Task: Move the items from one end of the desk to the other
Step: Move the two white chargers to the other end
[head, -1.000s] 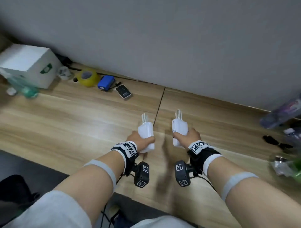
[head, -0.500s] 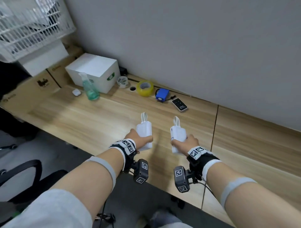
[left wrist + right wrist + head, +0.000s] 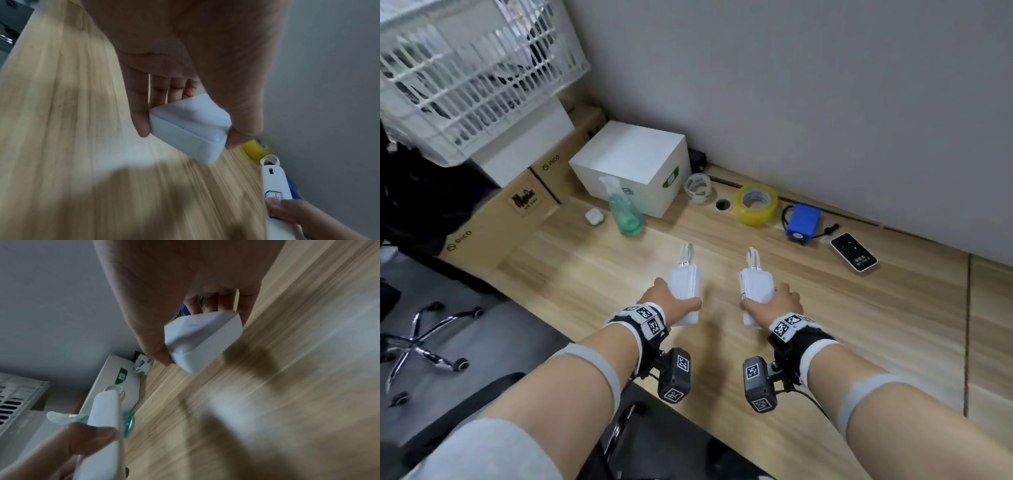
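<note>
The left hand (image 3: 667, 301) has its fingers and thumb wrapped around a white power bank (image 3: 686, 291), held above the wooden desk (image 3: 859, 325). The right hand (image 3: 777, 305) clamps a second power bank (image 3: 755, 287) the same way, just beside the first. At 12 o'clock sits a yellow tape roll (image 3: 756, 204); at 11 o'clock, a spray bottle (image 3: 624, 212) before a white box (image 3: 633, 164).

Grey wall (image 3: 808, 96) running behind the wooden desk (image 3: 876, 325) — dark grey floor (image 3: 482, 342) showing at left, an office chair's chrome base (image 3: 424, 346) sitting there, soft light falling evenly
</note>
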Available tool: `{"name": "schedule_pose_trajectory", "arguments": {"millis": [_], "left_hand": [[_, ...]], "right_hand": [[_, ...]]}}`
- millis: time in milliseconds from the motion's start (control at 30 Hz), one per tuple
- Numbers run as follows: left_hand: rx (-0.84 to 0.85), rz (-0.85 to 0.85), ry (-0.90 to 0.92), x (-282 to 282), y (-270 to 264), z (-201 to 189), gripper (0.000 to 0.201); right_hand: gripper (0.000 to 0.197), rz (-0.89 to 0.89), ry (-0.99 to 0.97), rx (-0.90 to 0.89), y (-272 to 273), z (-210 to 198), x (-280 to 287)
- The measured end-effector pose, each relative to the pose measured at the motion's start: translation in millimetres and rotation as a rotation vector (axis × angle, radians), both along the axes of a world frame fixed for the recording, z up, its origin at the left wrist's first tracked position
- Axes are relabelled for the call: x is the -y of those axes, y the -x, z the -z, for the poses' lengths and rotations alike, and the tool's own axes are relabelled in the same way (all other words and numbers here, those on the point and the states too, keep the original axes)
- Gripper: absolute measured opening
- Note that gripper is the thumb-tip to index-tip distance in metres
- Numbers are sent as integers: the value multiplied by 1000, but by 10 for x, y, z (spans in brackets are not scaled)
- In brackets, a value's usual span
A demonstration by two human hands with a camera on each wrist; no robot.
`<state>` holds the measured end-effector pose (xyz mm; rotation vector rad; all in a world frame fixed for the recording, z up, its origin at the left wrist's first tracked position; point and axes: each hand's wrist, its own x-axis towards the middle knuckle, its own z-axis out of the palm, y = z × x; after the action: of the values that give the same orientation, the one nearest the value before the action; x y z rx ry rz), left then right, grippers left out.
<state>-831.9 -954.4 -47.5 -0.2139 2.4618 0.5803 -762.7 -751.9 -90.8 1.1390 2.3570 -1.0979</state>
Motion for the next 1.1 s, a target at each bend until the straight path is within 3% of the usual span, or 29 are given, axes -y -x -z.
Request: {"name": "schedule_pose_trajectory", "arguments": {"millis": [233, 600, 833, 1100], "left_hand": [[-34, 65, 140, 153, 746, 181, 90], [-70, 300, 276, -11, 1775, 702, 84], [-101, 369, 242, 32, 2219, 922, 89], [-127, 437, 157, 37, 2491, 866, 99]], "right_hand": [[89, -32, -65, 60, 704, 188, 209], [90, 91, -151, 146, 1374, 485, 408], [88, 191, -213, 185, 1790, 545, 654], [94, 270, -229, 193, 2110, 534, 764]]}}
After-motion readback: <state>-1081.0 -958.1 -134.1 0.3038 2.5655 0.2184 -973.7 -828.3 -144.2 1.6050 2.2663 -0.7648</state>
